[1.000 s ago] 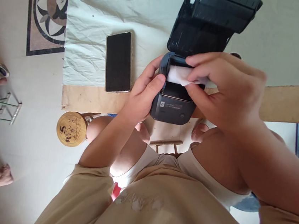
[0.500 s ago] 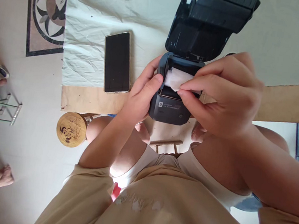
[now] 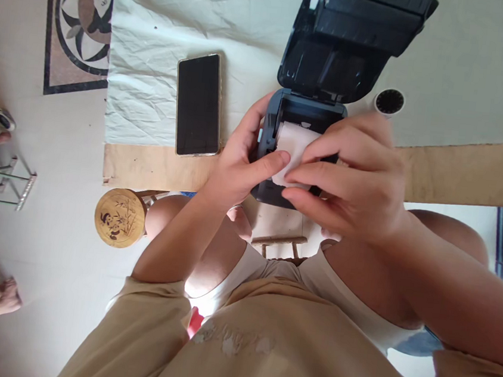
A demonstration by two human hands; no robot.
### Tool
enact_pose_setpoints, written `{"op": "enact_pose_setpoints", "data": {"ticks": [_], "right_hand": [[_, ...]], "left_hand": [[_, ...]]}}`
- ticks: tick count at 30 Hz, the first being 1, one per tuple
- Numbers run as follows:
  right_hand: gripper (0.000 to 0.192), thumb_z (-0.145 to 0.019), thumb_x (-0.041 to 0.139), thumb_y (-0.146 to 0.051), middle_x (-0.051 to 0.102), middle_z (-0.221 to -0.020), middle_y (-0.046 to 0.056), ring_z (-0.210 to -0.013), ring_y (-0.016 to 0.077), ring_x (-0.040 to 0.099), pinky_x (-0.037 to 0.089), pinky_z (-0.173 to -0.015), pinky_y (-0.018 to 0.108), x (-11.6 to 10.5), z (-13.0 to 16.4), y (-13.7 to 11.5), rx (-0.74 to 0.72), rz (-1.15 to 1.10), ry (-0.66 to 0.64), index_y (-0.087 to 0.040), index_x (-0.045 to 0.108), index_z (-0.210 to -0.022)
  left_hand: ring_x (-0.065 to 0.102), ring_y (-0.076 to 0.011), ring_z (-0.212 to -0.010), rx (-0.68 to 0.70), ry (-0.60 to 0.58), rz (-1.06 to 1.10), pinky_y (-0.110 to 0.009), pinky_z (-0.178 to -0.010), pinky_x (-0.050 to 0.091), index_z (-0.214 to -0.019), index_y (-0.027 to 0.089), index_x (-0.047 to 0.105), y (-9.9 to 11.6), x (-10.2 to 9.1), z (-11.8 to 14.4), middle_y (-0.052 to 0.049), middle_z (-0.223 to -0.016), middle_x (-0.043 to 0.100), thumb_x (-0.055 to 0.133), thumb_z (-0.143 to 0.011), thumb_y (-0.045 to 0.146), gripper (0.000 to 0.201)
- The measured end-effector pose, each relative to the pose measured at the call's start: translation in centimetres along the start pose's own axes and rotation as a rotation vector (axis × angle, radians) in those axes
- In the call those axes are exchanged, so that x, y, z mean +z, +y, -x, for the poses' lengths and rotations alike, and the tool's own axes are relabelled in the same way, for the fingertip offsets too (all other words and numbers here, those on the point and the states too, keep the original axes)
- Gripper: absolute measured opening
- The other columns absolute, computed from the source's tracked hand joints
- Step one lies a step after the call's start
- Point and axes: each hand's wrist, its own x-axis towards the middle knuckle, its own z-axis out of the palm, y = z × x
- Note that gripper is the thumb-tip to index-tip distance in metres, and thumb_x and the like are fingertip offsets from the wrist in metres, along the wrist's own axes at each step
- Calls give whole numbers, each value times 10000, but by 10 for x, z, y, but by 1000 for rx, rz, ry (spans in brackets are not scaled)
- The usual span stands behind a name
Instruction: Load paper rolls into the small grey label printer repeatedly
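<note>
A small black thermal printer is held over the table's near edge, its lid swung up and away from me. My left hand wraps round the printer's left side, with the thumb lying on the white paper. That paper comes out of the open compartment and lies over the front of the printer. From the right, my right hand has its thumb and fingers closed on the paper's free end. The roll's lower part and the printed front panel are mostly hidden.
Left of the printer, a phone lies on the pale tablecloth. A round, white-rimmed item with a dark top stands to the right. A wooden stool is below the table edge. Another person's foot shows at left.
More paper now extends toward me over the printer's front. My right hand has moved left and down, uncovering the round item. My left thumb has shifted from the printer's edge onto the paper.
</note>
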Motion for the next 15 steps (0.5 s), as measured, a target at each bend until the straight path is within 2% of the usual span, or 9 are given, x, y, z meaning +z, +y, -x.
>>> {"op": "enact_pose_setpoints", "data": {"ticks": [4, 7, 9, 12, 15], "right_hand": [[88, -738, 639, -250, 581, -827, 9, -775, 122, 494, 416, -743, 327, -9, -4, 4, 47, 69, -21, -219, 590, -804], [151, -765, 623, -281, 566, -877, 34, -832, 148, 502, 407, -774, 349, -12, -4, 7, 126, 143, -91, -209, 582, -891], [226, -780, 611, -319, 557, -941, 53, -881, 166, 516, 404, -810, 372, -12, -3, 8, 127, 143, -143, -201, 561, -967], [320, -779, 611, -353, 531, -1013, 82, -945, 186, 519, 399, -853, 397, -10, -1, 6, 133, 122, -181, -184, 524, -1036], [349, -772, 612, -391, 520, -1035, 82, -979, 203, 506, 394, -871, 413, -7, 0, 3, 175, 123, -182, -198, 510, -1045]], "left_hand": [[597, -252, -1113, -10, -17, 18, -333, -863, 523, -1265, 309, 436, 0, 0, 0, -29, -1228, 556, 703, -685, 486, 662], [624, -219, -1026, -7, -44, 43, -290, -782, 535, -1273, 313, 425, -1, -1, -1, -31, -1208, 556, 748, -646, 413, 713], [632, -187, -953, 7, -55, 49, -262, -736, 536, -1274, 312, 426, -1, -1, -1, -28, -1181, 562, 768, -623, 365, 737], [618, -205, -1011, 5, -63, 75, -283, -784, 538, -1249, 308, 446, 0, -1, -1, -29, -1199, 555, 744, -642, 434, 688], [598, -242, -1083, -57, -13, 64, -338, -869, 522, -1220, 308, 463, 1, -1, -1, -34, -1179, 561, 703, -676, 504, 625]]}}
